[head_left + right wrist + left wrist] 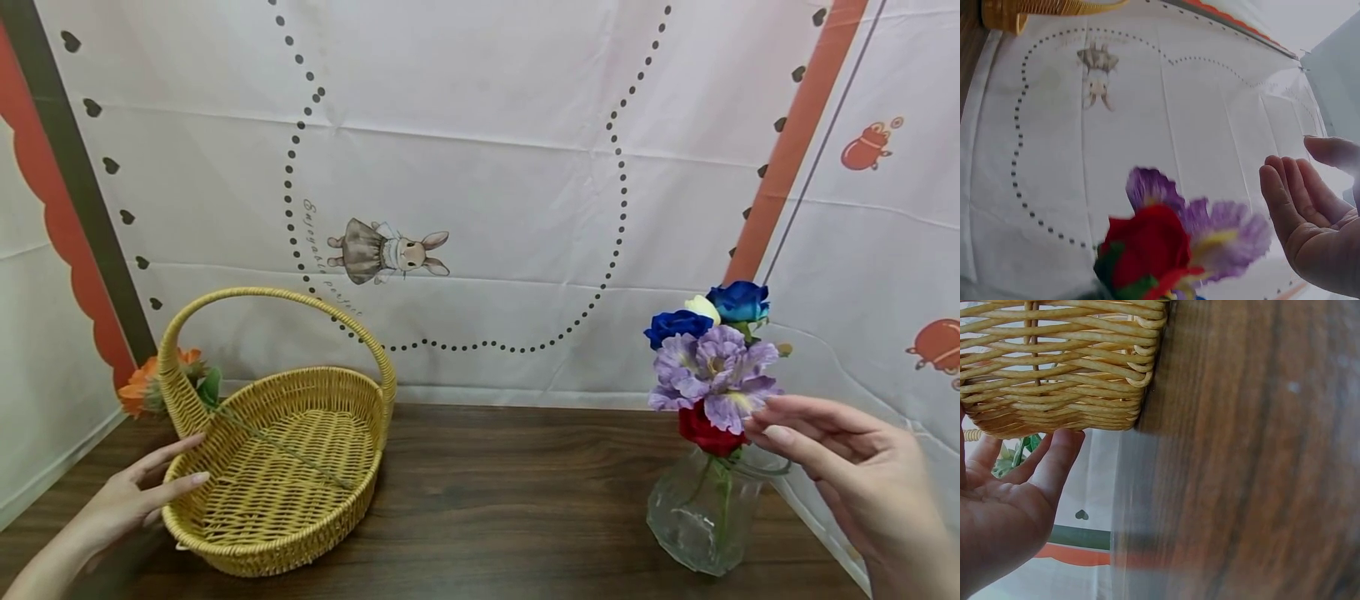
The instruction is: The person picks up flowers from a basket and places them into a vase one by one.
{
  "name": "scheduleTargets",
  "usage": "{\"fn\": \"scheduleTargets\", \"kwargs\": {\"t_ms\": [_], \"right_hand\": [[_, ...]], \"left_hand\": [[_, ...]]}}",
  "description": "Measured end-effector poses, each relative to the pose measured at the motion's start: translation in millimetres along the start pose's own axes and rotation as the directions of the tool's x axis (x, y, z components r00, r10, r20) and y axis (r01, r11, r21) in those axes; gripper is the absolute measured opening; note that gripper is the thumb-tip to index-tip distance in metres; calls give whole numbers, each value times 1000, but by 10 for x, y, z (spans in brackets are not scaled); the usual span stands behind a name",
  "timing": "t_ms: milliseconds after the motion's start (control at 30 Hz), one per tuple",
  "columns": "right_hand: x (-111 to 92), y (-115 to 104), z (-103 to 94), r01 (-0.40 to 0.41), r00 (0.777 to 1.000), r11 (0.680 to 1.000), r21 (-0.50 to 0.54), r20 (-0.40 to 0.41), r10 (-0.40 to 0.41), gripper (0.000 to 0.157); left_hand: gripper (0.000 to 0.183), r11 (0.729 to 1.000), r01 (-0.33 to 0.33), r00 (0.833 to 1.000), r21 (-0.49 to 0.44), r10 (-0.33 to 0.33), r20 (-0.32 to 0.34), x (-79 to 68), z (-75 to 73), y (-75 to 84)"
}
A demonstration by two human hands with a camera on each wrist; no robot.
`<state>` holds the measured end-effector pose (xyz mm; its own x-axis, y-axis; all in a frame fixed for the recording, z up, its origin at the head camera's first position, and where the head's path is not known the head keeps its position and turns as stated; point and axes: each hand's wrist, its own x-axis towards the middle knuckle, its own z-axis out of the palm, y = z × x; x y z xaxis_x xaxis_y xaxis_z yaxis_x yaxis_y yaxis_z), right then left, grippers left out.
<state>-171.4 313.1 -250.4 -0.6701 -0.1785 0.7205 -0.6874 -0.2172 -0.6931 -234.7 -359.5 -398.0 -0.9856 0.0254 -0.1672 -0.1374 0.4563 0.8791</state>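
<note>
A yellow woven basket [270,550] with a tall arched handle stands at the left of the head view. My left hand [123,504] rests against its left side, with the fingers extended; in the left wrist view the thumb [1063,450] touches the wicker. An orange flower [146,387] leans over the basket's far left edge, its long green stem crossing the inside. At the right, a clear glass vase [675,517] holds a purple flower [716,371], a red rose [1150,247], two blue roses [678,327] and a pale yellow bloom [702,310]. My right hand [862,467] is beside the purple petals, fingers loosely extended.
Both vessels stand on a dark wood-grain table [510,500]. A pale cloth [480,192] printed with a rabbit and dotted lines hangs behind it. More printed cloth [885,275] hangs at the right, close behind the vase.
</note>
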Motion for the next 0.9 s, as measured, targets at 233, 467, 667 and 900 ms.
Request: {"fn": "scheduleTargets", "kwargs": {"t_ms": [233, 467, 667, 900], "right_hand": [[101, 57, 259, -22, 998, 999, 29, 55, 20, 39], [230, 89, 510, -69, 993, 997, -17, 94, 70, 39], [346, 158, 736, -48, 993, 997, -56, 106, 53, 37], [481, 355, 1056, -93, 982, 989, -113, 151, 110, 33]], "left_hand": [[59, 999, 12, 999, -36, -10, 38, 0, -17, -6], [52, 999, 11, 999, -37, -9, 45, -1, -21, -8], [52, 999, -2, 999, -34, 4, 37, -2, -21, -14], [70, 999, 35, 999, 2, -35, 23, 40, -22, -11]]}}
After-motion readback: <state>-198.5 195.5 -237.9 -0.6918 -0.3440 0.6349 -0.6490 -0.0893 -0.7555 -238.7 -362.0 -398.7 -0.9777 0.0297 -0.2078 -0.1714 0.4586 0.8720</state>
